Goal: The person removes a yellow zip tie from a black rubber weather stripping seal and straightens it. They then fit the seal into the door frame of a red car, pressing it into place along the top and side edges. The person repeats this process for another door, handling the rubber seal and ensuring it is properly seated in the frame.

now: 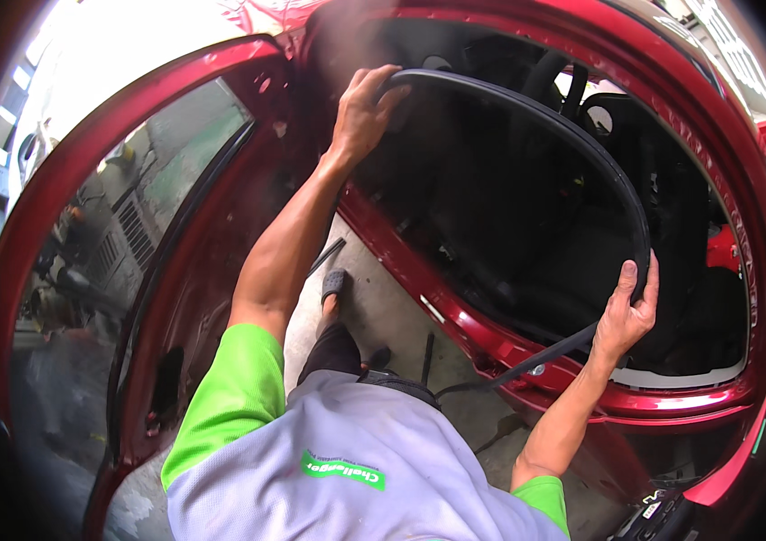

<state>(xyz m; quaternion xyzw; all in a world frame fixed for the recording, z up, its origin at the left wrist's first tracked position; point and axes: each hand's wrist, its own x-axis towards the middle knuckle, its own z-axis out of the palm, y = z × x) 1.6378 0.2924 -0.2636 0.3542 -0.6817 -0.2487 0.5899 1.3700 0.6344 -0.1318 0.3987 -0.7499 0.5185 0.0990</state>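
Note:
A long black rubber door seal (pixel 572 131) arches between my two hands in front of the doorway of a red car. My left hand (pixel 363 113), raised near the upper front corner of the opening, has its fingers curled round one end of the strip. At the right, my right hand (pixel 625 311) pinches the strip between thumb and fingers. Below that hand the seal's tail hangs past the sill toward the floor. The red door frame (pixel 672 126) shows bare metal along its edge, with the strip apart from most of it.
The open red car door (pixel 67 171) stands at my left, its window glass catching reflections. Dark seats (pixel 545 261) fill the cabin beyond the sill (pixel 482 329). On the concrete floor (pixel 374 298) is my foot in a grey clog (pixel 333 284). A dark strip (pixel 327 256) lies near the foot.

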